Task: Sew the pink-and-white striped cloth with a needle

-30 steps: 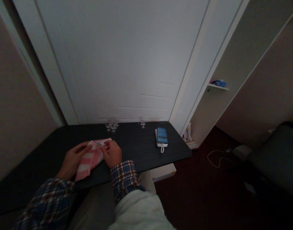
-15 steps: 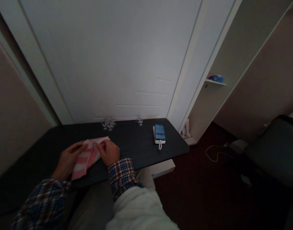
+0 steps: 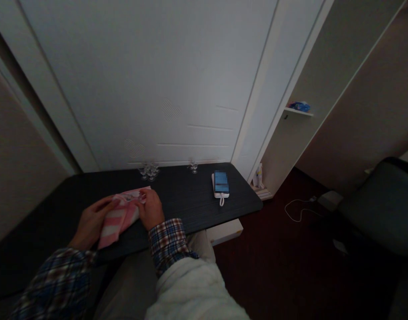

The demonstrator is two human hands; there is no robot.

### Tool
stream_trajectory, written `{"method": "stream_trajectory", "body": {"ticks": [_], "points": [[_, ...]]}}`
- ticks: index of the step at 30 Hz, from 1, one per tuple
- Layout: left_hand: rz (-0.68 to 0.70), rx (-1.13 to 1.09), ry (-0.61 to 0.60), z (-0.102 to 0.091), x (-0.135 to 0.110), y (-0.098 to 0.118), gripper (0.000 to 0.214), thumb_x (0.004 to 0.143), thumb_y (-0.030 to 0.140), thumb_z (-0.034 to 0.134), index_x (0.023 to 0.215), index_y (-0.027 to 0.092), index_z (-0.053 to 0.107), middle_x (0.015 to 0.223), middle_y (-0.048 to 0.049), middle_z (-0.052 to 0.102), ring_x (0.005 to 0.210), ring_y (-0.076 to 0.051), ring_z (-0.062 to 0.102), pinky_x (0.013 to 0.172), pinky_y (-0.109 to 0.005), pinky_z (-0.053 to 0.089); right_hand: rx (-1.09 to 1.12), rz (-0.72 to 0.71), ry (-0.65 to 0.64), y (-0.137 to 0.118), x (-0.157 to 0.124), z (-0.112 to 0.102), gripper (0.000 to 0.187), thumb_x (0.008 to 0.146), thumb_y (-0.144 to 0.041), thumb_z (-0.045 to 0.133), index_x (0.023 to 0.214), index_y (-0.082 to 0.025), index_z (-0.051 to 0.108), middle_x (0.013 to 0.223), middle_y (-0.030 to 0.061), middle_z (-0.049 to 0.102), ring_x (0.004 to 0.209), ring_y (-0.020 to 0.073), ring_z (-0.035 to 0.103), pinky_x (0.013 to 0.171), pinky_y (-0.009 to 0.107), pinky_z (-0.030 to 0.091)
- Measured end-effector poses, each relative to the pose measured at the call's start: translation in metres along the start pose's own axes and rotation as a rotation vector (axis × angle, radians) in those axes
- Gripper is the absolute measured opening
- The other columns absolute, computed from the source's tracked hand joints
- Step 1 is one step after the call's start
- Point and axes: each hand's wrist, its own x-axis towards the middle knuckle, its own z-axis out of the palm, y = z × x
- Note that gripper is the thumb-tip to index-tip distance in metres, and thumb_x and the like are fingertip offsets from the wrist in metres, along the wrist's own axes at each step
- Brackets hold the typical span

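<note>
A pink and white striped cloth (image 3: 113, 224) is held above the near left part of the dark table. My left hand (image 3: 92, 221) is closed on the cloth's left side, fingers pinching a fold. My right hand (image 3: 151, 209) is closed at its upper right edge, thumb and fingertips pressed together in the fabric. Between the hands a small clear glass piece seems to lie in the cloth, mostly covered, so its shape is unclear. Beyond them, a cluster of several small stemmed glasses (image 3: 149, 170) stands at the table's back edge. A few more small glasses (image 3: 193, 166) stand further right.
A phone (image 3: 221, 181) lies on a white power bank with a looped cable on the right of the dark table (image 3: 187, 200). A white panelled door (image 3: 164, 80) rises right behind. Below the front edge is a white box (image 3: 226, 232). A chair (image 3: 384, 209) stands at right.
Both hands keep hold of the cloth. My right fingers have shifted slightly, and fabric now covers more of the clear glass piece. The view has moved a little.
</note>
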Motion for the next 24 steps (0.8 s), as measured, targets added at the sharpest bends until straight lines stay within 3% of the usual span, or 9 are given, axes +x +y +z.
{"method": "stream_trajectory", "body": {"ticks": [8, 24], "points": [[0.006, -0.045, 0.047, 0.004, -0.009, 0.011, 0.048, 0.056, 0.033, 0.074, 0.101, 0.017, 0.063, 0.103, -0.0052, 0.063, 0.070, -0.012, 0.058, 0.055, -0.016, 0.047, 0.004, 0.074, -0.004, 0.005, -0.003, 0.005, 0.031, 0.078, -0.034, 0.058, 0.102, -0.017, 0.049, 0.095, 0.0036, 0.053, 0.084, 0.0126, 0.054, 0.076, 0.025, 0.047], [-0.004, -0.056, 0.056, 0.006, -0.013, 0.016, 0.045, 0.054, 0.031, 0.075, 0.095, 0.017, 0.065, 0.102, -0.0035, 0.063, 0.065, -0.008, 0.056, 0.056, -0.014, 0.046, -0.010, 0.177, 0.023, 0.004, -0.005, 0.005, 0.029, 0.077, -0.046, 0.054, 0.083, -0.017, 0.051, 0.078, -0.0014, 0.054, 0.067, 0.0090, 0.052, 0.064, 0.020, 0.041]]}}
